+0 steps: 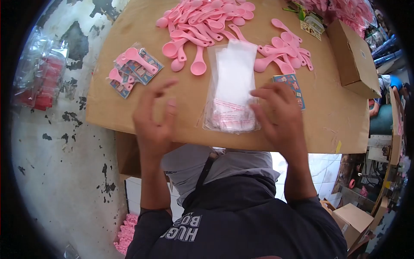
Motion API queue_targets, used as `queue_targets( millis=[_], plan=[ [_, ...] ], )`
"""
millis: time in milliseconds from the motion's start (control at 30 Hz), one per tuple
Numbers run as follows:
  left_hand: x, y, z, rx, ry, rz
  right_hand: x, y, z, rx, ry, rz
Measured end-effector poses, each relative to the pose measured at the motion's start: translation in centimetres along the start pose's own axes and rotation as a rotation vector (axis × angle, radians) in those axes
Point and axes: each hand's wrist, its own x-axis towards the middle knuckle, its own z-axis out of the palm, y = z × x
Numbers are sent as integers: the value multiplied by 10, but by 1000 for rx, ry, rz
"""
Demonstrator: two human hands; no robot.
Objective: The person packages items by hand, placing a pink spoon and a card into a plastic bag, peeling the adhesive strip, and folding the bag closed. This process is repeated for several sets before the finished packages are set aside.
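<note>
A stack of clear plastic bags (pixel 234 82) lies upright in the middle of the brown-covered table (pixel 181 125), its pink-printed end toward me. My left hand (pixel 154 118) is held over the table to the left of the stack, fingers apart and holding nothing. On the other side, my right hand (pixel 280 114) has its fingers spread, with the fingertips right at the bags' right edge. Partly behind that hand sits a stack of blue printed cards (pixel 294 88). Bagged sets of pink spoons and blue cards (pixel 146 67) lie beyond my left hand.
A large heap of pink measuring spoons (pixel 202 19) covers the far side of the table, with a smaller pile of spoons (pixel 286 49) to its right. An open cardboard box (pixel 353 60) stands at the right edge. A peeling wall (pixel 64 151) runs along the left.
</note>
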Motion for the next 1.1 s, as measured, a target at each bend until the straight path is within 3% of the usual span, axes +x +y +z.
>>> queue_targets(
  millis=[33,167,233,333,467,533,567,633,700,833,933,1100],
  plan=[
    [-3,7,11,-1,-105,-38,3,-4,6,-7,-2,3],
    [-7,22,45,-292,-76,-85,12,-16,14,-71,-38,-205],
    [-2,32,46,-329,-154,83,13,-20,16,-3,-105,-355],
    [3,52,53,-242,-235,146,10,-19,15,-62,-189,-426],
    [6,65,68,-116,-149,280,13,-20,11,-139,-181,-417],
    [7,83,71,-139,-189,314,9,-19,10,165,-160,-221],
    [5,91,74,-151,-221,340,7,-19,7,160,-155,-214],
    [-3,104,87,-88,-242,414,4,-20,1,470,-200,-122],
    [-2,106,90,-18,-254,486,2,-19,1,388,-206,-147],
    [23,88,85,-45,-273,413,-6,-17,0,65,-236,-230],
    [22,95,84,-17,-289,368,-5,-23,-7,167,-254,-122],
    [6,108,91,43,-222,466,-30,-21,1,407,-141,-29]
  ],
)
